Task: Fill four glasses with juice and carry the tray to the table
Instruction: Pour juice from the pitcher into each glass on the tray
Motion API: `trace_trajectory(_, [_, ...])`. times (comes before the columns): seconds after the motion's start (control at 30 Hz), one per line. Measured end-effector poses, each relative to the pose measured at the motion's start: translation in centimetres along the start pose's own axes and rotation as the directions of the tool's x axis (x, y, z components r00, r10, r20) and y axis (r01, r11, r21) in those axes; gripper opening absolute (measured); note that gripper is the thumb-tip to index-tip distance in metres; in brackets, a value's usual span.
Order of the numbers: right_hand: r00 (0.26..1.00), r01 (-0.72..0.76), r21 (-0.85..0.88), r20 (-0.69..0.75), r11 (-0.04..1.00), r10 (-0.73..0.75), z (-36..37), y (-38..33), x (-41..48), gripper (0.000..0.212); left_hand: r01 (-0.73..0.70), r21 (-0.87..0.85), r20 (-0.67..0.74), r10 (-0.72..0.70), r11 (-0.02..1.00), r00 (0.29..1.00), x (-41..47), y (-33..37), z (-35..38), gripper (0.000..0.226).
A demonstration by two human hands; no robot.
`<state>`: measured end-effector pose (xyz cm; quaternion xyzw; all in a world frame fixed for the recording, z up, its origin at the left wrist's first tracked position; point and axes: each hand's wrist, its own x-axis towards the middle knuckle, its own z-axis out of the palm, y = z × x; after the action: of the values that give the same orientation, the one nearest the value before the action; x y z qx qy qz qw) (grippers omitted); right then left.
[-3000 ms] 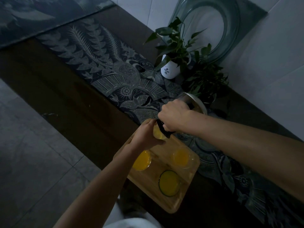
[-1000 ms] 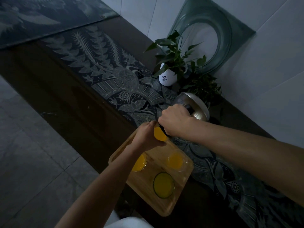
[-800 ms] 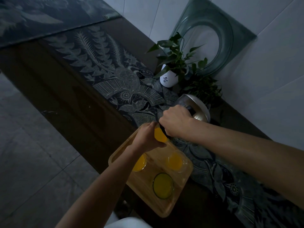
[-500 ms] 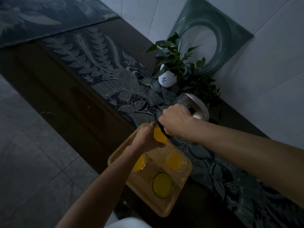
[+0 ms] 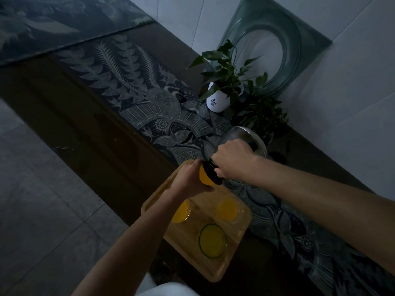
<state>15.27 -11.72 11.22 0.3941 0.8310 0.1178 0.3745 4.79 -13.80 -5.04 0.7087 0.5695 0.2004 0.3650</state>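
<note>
A wooden tray (image 5: 215, 268) lies on the dark counter's near edge. Three glasses of orange juice stand on it: one at the left (image 5: 181, 212), one at the right (image 5: 228, 209), one dark-rimmed at the front (image 5: 212, 241). My left hand (image 5: 189, 181) is wrapped around a fourth glass of juice (image 5: 204, 178) at the tray's far end. My right hand (image 5: 232, 160) grips the black handle of a glass pitcher (image 5: 241, 134) with a metal lid, tipped toward that glass.
A potted plant in a white pot (image 5: 218, 101) and a darker leafy plant (image 5: 260, 116) stand behind the pitcher. A round glass piece (image 5: 277, 50) leans on the white wall. A patterned runner (image 5: 132, 82) covers the counter. Grey floor tiles (image 5: 42, 210) lie left.
Both hands have stayed on the far glass and the pitcher. The juice in the held glass looks higher than three seconds ago. The view shifted slightly.
</note>
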Motion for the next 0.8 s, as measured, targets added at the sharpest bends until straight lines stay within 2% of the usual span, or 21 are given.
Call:
trace_trajectory(0.13, [0.998,-0.043,0.075,-0.044,0.996,0.046,1.6,1.4,-0.2,0.032,0.01,-0.003,0.018,-0.009,1.0,1.0,0.0,0.0,0.1,0.097])
trace_trajectory(0.27, [0.988,-0.106,0.265,-0.083,0.958,0.133,3.8,3.5,-0.8,0.053,0.033,0.01,0.04,-0.033,0.999,0.999,0.1,-0.2,0.1,0.101])
trace_trajectory(0.37, [0.972,-0.161,0.44,-0.086,0.883,0.22,6.2,4.9,-1.1,0.053,0.049,0.025,0.053,-0.05,0.999,0.997,0.2,-0.3,0.2,0.099])
trace_trajectory(0.5, [0.951,-0.207,0.675,-0.031,0.708,0.308,10.2,6.6,-1.7,0.063,0.067,0.045,0.075,-0.07,0.997,0.995,0.4,-0.4,0.3,0.101])
trace_trajectory(0.63, [0.937,-0.245,0.82,0.063,0.517,0.344,13.7,7.2,-2.2,0.078,0.07,0.04,0.087,-0.073,0.997,0.994,0.4,-0.4,0.6,0.101])
trace_trajectory(0.8, [0.898,-0.225,0.93,0.083,0.289,0.432,16.1,7.1,-2.8,0.075,0.075,0.05,0.117,-0.081,0.996,0.99,0.5,-0.2,0.7,0.102])
